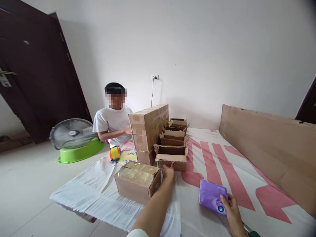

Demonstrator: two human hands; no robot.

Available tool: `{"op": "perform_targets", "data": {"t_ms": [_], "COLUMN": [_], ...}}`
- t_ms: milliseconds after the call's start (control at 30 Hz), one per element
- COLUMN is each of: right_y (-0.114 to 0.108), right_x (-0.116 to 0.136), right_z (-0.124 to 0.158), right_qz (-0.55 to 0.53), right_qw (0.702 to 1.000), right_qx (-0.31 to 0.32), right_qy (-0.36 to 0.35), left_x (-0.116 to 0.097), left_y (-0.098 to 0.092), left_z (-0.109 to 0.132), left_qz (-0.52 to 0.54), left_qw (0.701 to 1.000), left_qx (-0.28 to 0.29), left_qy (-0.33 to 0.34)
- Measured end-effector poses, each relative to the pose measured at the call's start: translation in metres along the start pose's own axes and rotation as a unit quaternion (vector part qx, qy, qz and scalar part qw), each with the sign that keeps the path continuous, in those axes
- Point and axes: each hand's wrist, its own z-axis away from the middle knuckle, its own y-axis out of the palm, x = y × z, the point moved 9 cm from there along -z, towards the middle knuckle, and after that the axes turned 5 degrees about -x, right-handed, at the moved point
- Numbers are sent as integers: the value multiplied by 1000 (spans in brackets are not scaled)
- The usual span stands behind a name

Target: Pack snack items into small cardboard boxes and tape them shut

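Low on the right, over the cloth-covered table, here's the right hand clamped on one end of a purple packet, thumb on top, the rest of it jutting out unsupported. That one-sided hold could let the packet droop or slip (the wrapper looks like soft, shiny plastic). Across to the left, a taped box sits just beside the left forearm; a stray elbow could knock it towards the table's edge.

Further out now, the left hand is up against the near side of an open box; whether its fingers are closed on the cardboard or merely resting, can't tell. Too hard a shove there could skid that box back into the open boxes lined up behind it, or jam it against the tall stack on its left. Those upright flaps could snag anything brought in over the rim.

And beyond the stack, three boxes high, a co-worker has a hand close to its other side. Contact isn't clear, but a push from there could topple the top layer towards the left hand.
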Motion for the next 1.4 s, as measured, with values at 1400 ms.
{"op": "perform_targets", "data": {"t_ms": [1400], "right_y": [27], "right_x": [16], "right_z": [22], "right_qz": [212], "right_qw": [962], "right_qx": [102], "right_qy": [-138], "left_x": [-65], "left_y": [-9], "left_z": [85], "left_qz": [-256], "left_qw": [884], "left_qx": [77], "left_qy": [384]}}
